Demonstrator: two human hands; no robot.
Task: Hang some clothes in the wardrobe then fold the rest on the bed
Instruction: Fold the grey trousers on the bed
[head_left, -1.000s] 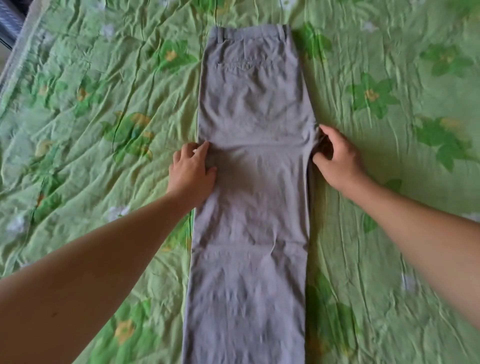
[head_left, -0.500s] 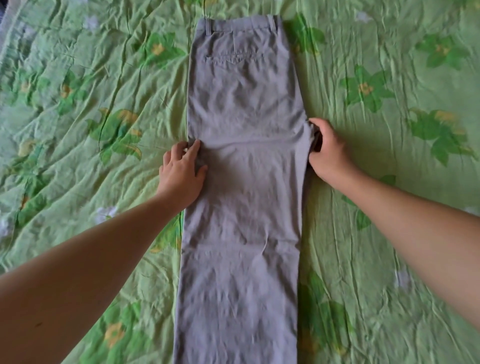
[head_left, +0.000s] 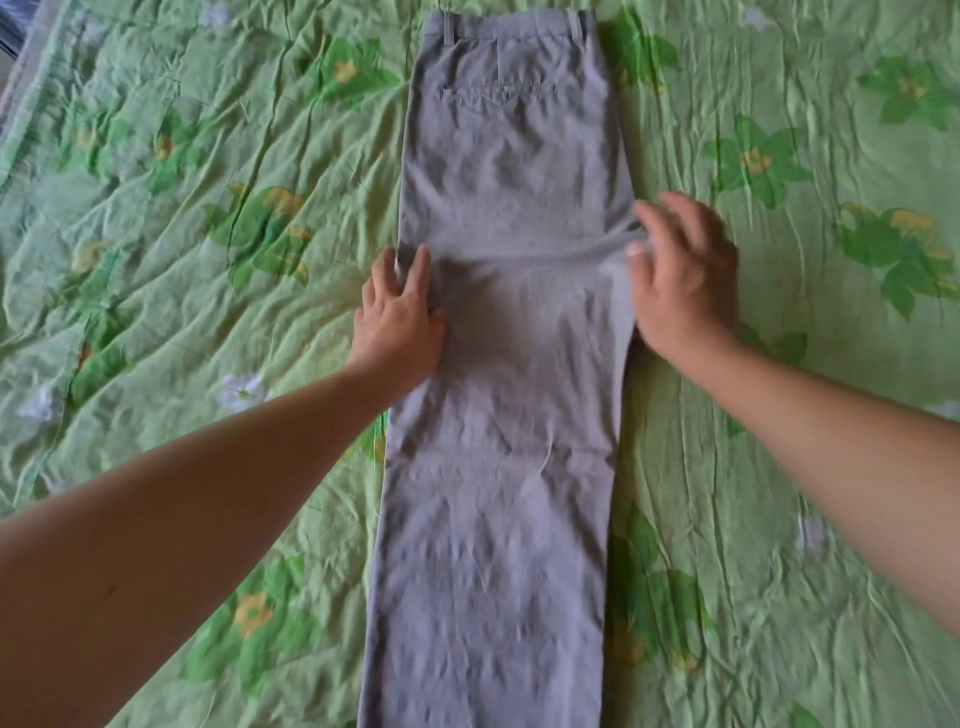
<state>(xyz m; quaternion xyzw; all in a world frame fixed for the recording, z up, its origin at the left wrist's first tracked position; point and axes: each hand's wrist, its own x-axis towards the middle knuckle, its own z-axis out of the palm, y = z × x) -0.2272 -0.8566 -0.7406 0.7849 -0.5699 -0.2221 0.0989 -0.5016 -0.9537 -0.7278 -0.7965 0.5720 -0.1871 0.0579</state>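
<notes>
Grey trousers (head_left: 506, 415) lie lengthwise on the bed, one leg folded over the other, waistband and a back pocket at the far end. My left hand (head_left: 400, 317) rests flat on the left edge of the trousers near the crotch, fingers straight. My right hand (head_left: 683, 280) is at the right edge at the same height, blurred, fingers spread and loosely bent, thumb touching the cloth. I cannot tell whether it pinches the fabric.
The green bedsheet (head_left: 182, 260) with a leaf and flower print is wrinkled on all sides of the trousers. The bed's edge (head_left: 21, 78) shows at the far left corner.
My right hand has come off the trousers' right edge where it gripped the cloth and now hovers with spread fingers. My left hand stays flat in the same spot.
</notes>
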